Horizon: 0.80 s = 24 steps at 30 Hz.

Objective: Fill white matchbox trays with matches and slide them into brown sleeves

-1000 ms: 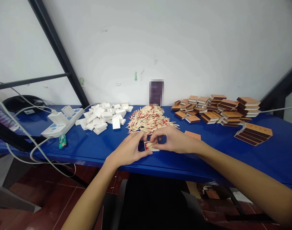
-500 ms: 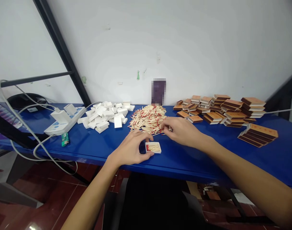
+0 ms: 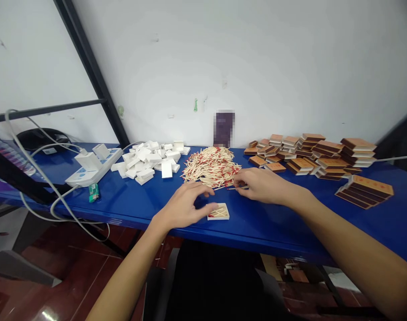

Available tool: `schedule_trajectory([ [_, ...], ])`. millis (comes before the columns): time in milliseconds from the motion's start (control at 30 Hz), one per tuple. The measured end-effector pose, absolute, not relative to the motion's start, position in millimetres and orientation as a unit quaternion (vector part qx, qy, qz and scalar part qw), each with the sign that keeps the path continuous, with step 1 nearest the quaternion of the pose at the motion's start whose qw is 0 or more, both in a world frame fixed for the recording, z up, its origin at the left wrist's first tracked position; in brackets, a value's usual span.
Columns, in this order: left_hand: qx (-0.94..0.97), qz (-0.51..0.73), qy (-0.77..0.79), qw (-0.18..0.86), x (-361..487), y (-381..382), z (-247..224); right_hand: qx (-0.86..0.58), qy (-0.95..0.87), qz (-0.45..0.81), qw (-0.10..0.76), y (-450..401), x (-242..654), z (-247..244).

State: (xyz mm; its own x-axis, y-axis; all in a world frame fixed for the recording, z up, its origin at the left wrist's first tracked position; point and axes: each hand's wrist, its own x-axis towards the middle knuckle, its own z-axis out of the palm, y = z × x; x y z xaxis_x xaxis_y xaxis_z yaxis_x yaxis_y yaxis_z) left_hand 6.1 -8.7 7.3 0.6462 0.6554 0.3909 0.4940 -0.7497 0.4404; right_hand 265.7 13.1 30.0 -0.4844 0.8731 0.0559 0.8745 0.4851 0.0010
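A small white tray (image 3: 218,211) partly filled with red-tipped matches lies near the front edge of the blue table (image 3: 130,203). My left hand (image 3: 185,206) rests beside the tray, fingertips touching its left side. My right hand (image 3: 262,186) sits at the near edge of the loose match pile (image 3: 211,166), its fingers pinched on a few matches (image 3: 238,187). The tray lies between and just in front of both hands.
A heap of empty white trays (image 3: 150,162) lies left of the matches. Stacks of brown matchbox sleeves (image 3: 310,154) fill the back right, another stack (image 3: 365,189) nearer. A white power strip (image 3: 90,167) with cables and a small green object (image 3: 94,192) are at left.
My right hand left the tray, reached to the match pile and now pinches a few matches at its near edge. The left hand stayed by the tray.
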Motion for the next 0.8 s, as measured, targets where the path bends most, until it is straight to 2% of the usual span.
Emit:
schedule_trajectory([
  [267,0.882,0.325,0.325,0.105,5,1,-1,-0.413,-0.905,0.066,0.079,7,244,24],
  [467,0.899,0.34,0.264,0.081,0,-1,3,-0.422,-0.897,0.008,0.134,6,234,15],
  [800,0.87,0.405,0.28,0.003,2,-6,3,-0.409,-0.904,0.01,0.127,9,236,10],
])
